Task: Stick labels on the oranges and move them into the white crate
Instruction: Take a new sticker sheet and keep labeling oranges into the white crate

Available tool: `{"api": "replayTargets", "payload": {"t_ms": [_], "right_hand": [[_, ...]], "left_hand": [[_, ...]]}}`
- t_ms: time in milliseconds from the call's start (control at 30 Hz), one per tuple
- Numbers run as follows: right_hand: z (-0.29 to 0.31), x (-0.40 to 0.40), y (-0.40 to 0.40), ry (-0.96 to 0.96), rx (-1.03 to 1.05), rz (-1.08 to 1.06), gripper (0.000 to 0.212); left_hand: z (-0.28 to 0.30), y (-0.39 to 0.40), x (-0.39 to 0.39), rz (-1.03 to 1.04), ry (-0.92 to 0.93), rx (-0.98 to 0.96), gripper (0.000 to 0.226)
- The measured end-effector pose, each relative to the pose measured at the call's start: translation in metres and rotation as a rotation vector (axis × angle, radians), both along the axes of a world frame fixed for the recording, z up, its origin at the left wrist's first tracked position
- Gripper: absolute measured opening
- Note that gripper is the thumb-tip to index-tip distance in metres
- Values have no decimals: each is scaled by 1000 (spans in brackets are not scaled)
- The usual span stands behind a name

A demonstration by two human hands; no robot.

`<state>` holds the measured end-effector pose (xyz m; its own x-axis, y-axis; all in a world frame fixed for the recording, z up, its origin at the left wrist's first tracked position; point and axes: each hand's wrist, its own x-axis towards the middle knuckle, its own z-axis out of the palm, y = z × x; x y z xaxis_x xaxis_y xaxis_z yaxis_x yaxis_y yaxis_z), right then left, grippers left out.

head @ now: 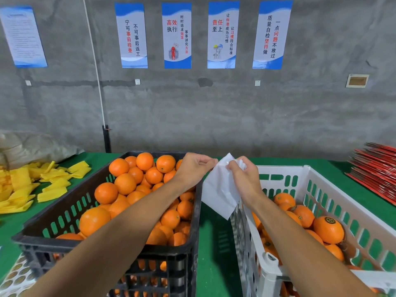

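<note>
A black crate (194, 236) on the left is heaped with unlabelled oranges (125, 183). To its right a white crate (310, 179) holds several oranges, one of them (329, 229) showing a dark round label on top. Between the crates, raised above the table, hangs a white sheet of backing paper (220, 189). My left hand (194, 166) pinches the sheet's upper left edge. My right hand (243, 174) grips its crumpled top right part. Neither hand touches an orange.
The table is covered in green cloth (214, 243). Yellow foam sleeves (32, 185) lie scattered at the left. A sheet of round labels (17, 277) sits at the bottom left corner. Red flat cartons (377, 170) are stacked at the far right. A grey wall with posters stands behind.
</note>
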<state>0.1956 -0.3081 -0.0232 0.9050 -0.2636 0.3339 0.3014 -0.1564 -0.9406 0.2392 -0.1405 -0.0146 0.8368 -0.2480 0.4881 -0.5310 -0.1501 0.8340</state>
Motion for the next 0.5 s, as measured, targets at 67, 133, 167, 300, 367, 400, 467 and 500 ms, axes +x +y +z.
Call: {"api": "replayTargets", "payload": {"t_ms": [67,133,167,300,367,400,467,500], "right_hand": [[0,-1,-1,-14,-8,25,22],[0,-1,-2,-23,-18,46,20],[0,-1,-2,-25,-24,51,20],[0,-2,0,-28,-46,41,20],[0,-2,0,-27,-63,42,20],[0,-2,1,-29,-68,41,21],[-1,-2,0,-35,-74,39,23],[-1,-1,1,-35,-77,39,23]], "left_hand": [[0,4,0,-59,22,2,19],[0,4,2,-58,38,-11,20],[-1,4,2,-46,40,-13,19],[-1,5,3,-34,55,17,19],[0,5,2,-23,65,37,22],[0,5,2,-17,72,43,23],[-1,5,3,-4,90,51,25],[-2,4,4,9,96,54,25]]}}
